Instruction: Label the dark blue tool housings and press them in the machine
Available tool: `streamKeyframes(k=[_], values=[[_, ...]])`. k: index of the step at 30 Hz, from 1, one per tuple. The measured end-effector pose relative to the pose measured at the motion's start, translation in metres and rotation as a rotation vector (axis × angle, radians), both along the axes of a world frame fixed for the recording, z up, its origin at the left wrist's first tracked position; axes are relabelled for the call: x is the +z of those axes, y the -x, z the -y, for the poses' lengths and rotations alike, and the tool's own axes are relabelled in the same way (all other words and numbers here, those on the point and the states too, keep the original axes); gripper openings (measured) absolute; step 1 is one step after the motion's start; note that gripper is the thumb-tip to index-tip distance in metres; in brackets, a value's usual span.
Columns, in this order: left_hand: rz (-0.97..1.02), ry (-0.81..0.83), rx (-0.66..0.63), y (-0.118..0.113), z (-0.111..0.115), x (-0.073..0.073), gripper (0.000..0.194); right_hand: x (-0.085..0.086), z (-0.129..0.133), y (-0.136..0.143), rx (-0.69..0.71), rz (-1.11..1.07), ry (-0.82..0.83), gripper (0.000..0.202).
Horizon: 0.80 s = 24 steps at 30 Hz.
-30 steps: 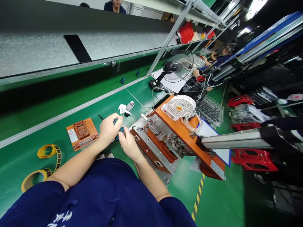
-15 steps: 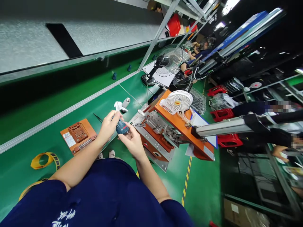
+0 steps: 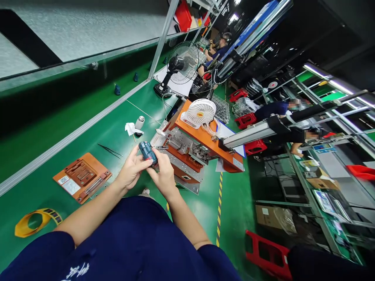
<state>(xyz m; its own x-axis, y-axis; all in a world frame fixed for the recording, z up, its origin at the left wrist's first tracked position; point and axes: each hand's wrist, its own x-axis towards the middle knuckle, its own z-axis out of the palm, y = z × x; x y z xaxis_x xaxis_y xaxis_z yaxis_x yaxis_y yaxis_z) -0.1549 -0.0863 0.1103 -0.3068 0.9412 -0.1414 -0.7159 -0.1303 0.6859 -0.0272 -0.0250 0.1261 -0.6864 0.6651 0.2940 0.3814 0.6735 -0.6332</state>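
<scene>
A small dark blue device with a red patch (image 3: 147,151) is held between my two hands, above the near edge of the green table. My left hand (image 3: 131,168) grips its left side, the thumb lying across the red patch. Around its right side are the fingers of my right hand (image 3: 162,168). Behind the device stand a small bottle (image 3: 140,122) and a crumpled white tissue (image 3: 130,128). Black tweezers (image 3: 110,150) lie to the left, beyond an orange fixture plate (image 3: 96,168).
An orange and metal machine (image 3: 187,152) stands right of my hands, with a white fan (image 3: 201,112) on top. A black fan (image 3: 175,64) is behind it. Yellow tape (image 3: 36,222) lies at the left. People sit farther off; a red stool (image 3: 268,253) is at lower right.
The view has swung right, so the table things appear farther left. The device has been turned in my hands, and my left thumb now lies over its red patch.
</scene>
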Motion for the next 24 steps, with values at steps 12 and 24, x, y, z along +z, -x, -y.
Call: streamKeyframes(k=[12, 24], values=[[-0.083, 0.057, 0.080, -0.026, -0.021, 0.013, 0.061, -0.001, -0.020, -0.025, -0.007, -0.346, 0.369, 0.060], [-0.226, 0.129, 0.096, -0.082, -0.060, 0.030, 0.058, 0.011, -0.063, -0.082, 0.056, -0.679, 1.184, 0.055]])
